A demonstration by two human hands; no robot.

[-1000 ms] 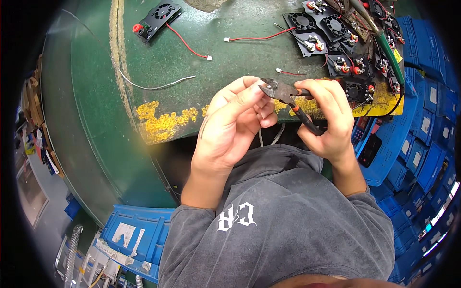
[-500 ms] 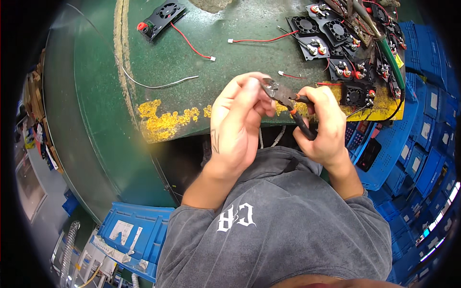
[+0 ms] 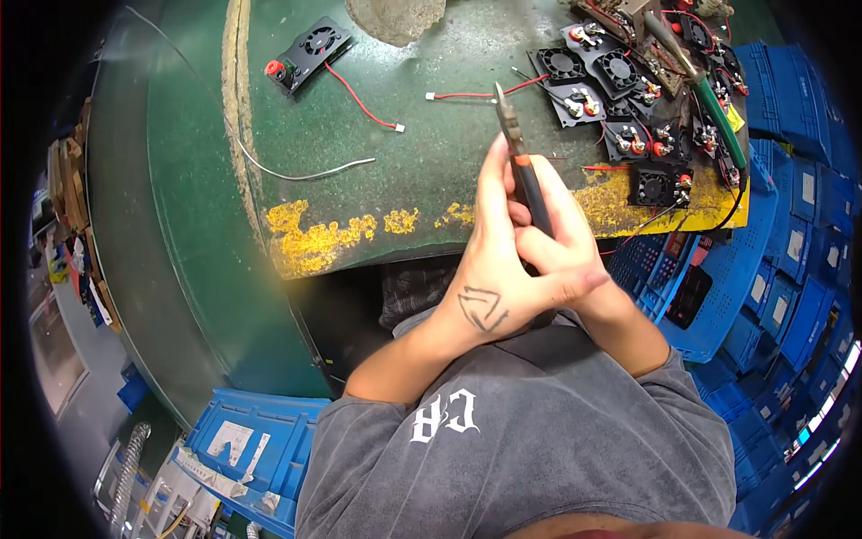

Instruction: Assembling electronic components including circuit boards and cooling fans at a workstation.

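Observation:
A pair of pliers [image 3: 514,135] with metal jaws and black-and-orange handles points away from me over the bench's front edge. Its jaws look closed and are seen edge-on. My right hand [image 3: 570,229] is closed round the handles from the right. From the left, my left hand [image 3: 485,274] closes against them too, its thumb lying across my right hand. The lower handles are hidden among my fingers. Beyond the jaws, a red-and-black lead [image 3: 467,96] with a white plug lies on the green bench top, running to a black fan panel [image 3: 561,63].
Several fan panels with red-and-silver terminals [image 3: 633,142] crowd the right side, beside a green-handled tool [image 3: 718,117]. Another fan panel [image 3: 310,54] lies at back left, near a bent grey wire [image 3: 305,175]. Blue crates [image 3: 256,440] stand on both sides of me.
The pliers have swung from slanting left to pointing away from me. My left hand has left the jaws and come round the handles against my right hand.

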